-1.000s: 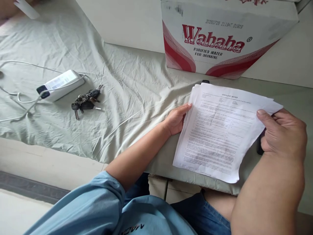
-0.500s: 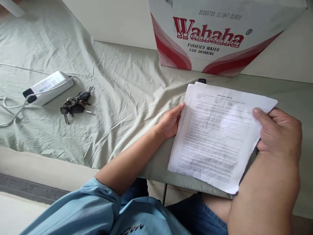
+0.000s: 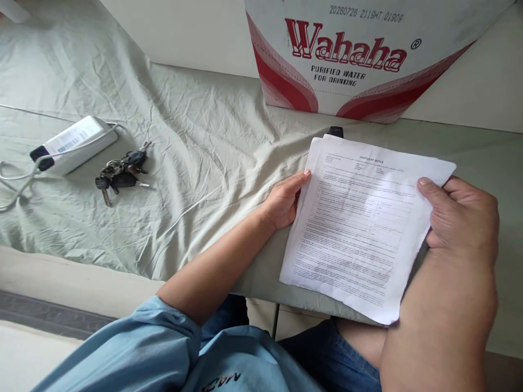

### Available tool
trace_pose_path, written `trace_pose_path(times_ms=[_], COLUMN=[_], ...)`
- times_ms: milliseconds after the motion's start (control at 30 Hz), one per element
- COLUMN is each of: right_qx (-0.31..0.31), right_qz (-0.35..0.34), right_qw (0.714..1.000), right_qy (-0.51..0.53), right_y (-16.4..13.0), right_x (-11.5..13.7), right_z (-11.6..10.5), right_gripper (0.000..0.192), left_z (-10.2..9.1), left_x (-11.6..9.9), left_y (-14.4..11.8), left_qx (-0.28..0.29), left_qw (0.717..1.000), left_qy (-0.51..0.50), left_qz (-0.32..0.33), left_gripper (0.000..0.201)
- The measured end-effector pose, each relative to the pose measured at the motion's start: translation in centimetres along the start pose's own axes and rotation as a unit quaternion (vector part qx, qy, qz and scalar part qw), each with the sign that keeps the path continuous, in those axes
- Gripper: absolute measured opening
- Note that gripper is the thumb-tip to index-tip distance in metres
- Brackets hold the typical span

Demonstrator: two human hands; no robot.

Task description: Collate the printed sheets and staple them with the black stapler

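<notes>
Paper stack [image 3: 355, 234] sits right of centre in my frame, left hand [image 3: 283, 202] and right hand [image 3: 463, 218] each with grip clamped on a side edge. I judge it gathered up, sheets not yet flush.

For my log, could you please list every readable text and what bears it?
Carton: "20260726 2119HT 01909"
Carton: "Wahaha®"
Carton: "PURIFIED WATER FOR DRINKING"
Papers: "OVERLEAF NOTES"
Too small or unclear: papers' fine print, label on white device, marking on black object, lettering on shirt.

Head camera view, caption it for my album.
Left hand and right hand hold printed papers before a water box, keys lying off left.
</notes>
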State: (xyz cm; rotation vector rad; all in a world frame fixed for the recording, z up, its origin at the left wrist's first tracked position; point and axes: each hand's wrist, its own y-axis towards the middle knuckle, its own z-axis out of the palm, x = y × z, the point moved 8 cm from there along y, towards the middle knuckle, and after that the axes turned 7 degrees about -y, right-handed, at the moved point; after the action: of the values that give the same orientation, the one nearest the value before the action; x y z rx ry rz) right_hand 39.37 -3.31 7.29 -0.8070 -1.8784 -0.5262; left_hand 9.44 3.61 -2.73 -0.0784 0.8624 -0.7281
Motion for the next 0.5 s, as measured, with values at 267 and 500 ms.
trace_pose_path(times_ms=[267, 500], right_qx=[-0.01, -0.03], right_qz=[0.041, -0.024], right_qw=[0.999, 0.999], right_qy=[-0.009, 0.021], right_y=[-0.3, 1.6], right_x=[0.6, -0.5], right_z=[0.4, -1.0], right_gripper=[0.023, 0.033], left_z=[-0.2, -0.1], left_x=[0.1, 0.3], left_y=[0.0, 0.0], left_qx=[-0.012, -0.01], left_qw=[0.996, 0.993], left_qy=[-0.088, -0.121], left_qz=[0.007, 0.003], left_gripper=[0.047, 0.041])
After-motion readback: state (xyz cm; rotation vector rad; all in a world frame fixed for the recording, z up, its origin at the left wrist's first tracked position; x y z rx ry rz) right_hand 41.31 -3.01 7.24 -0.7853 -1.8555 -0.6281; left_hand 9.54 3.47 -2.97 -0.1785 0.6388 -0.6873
